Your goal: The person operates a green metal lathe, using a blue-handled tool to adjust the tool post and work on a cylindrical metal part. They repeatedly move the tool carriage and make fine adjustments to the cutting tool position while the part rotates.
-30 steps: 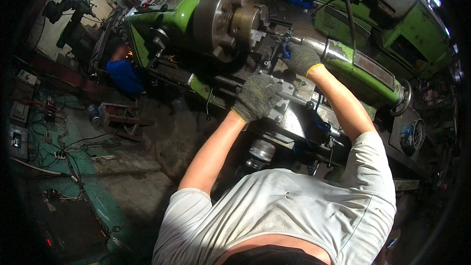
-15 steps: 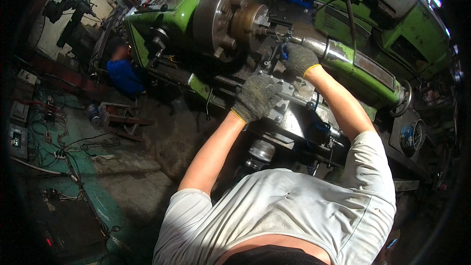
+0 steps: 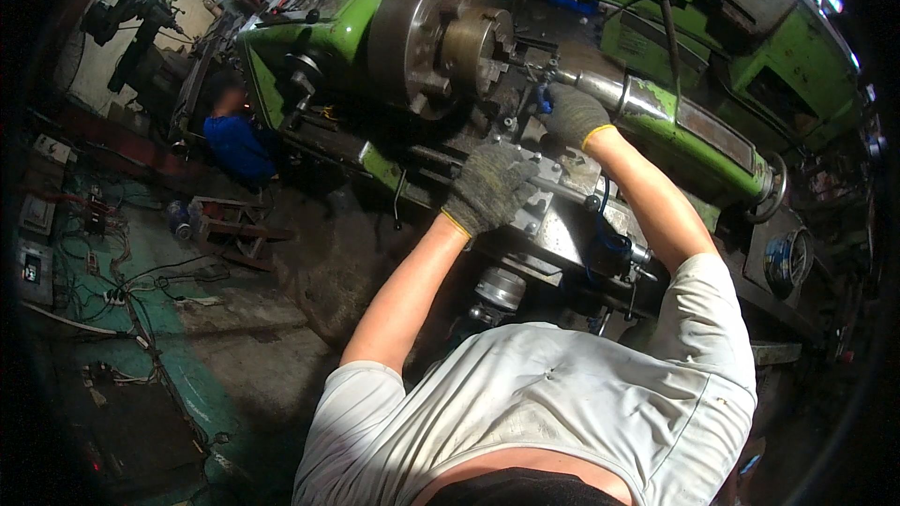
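Dim workshop noted, we find the left hand (image 3: 487, 189) over the left edge of the lathe carriage (image 3: 561, 225), the right hand (image 3: 575, 117) at a blue item (image 3: 545, 97) beyond, cannot tell either grip's closure, and judge this steadying, calling for clearance from the chuck (image 3: 398, 47).

the big chuck (image 3: 408, 47) walls off the room beyond our left hand (image 3: 487, 189), and the tailstock (image 3: 647, 101) bars the far side of our right hand (image 3: 574, 117). between our left forearm (image 3: 398, 295) and right forearm (image 3: 652, 197) we have open air above the bright metal carriage (image 3: 561, 230), though a black lever knob (image 3: 592, 201) and a blue cord (image 3: 617, 243) stand in the way.
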